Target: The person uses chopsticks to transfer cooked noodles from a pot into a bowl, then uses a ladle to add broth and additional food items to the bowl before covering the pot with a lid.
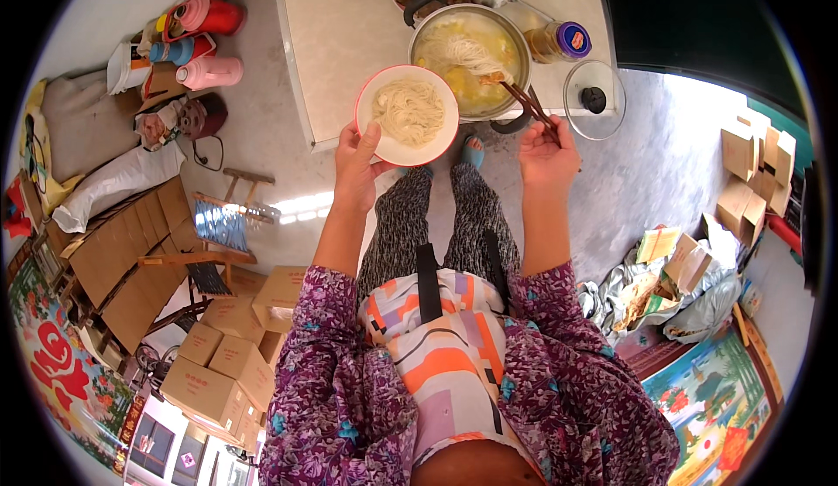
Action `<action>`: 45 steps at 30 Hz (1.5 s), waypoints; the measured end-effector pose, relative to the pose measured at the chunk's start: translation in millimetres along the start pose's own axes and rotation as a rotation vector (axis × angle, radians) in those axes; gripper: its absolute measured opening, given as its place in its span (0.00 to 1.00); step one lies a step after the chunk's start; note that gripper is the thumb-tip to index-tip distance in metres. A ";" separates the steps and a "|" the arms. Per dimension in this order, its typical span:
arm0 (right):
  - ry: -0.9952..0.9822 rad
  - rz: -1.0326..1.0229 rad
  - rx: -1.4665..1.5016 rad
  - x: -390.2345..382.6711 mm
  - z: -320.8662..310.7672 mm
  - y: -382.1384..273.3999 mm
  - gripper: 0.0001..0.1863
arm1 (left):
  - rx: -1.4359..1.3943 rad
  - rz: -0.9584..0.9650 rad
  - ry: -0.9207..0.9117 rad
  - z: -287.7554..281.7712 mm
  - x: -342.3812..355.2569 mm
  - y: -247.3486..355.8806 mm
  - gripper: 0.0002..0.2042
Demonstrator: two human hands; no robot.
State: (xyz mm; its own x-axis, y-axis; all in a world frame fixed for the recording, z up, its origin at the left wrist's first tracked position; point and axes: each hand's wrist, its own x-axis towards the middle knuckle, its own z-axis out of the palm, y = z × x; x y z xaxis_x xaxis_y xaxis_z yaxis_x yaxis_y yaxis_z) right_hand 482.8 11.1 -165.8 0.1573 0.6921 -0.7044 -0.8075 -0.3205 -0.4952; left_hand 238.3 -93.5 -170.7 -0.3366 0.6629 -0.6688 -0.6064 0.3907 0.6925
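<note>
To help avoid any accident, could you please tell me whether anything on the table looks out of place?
Possibly the glass lid: to the right of the pot, at the table's near right corner, it appears to jut past the edge, which looks precarious.

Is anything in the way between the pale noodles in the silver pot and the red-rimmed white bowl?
Only the rim of the round silver pot lies between its long pale noodles and the red-rimmed white bowl in the left hand; nothing else visible does.
</note>
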 end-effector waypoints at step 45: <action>-0.274 -0.397 -1.078 88.6 43.4 1.4 0.13 | -0.138 -0.030 -0.092 -6.8 1.0 -21.9 0.27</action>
State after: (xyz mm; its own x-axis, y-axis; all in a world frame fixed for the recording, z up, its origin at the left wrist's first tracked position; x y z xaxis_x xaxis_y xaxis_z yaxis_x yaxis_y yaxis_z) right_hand 470.9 100.0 -206.8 0.0556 0.9400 -0.3367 0.1878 -0.3410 -0.9211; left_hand 246.4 -105.7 -188.3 -0.2538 0.7102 -0.6567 -0.7104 0.3239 0.6248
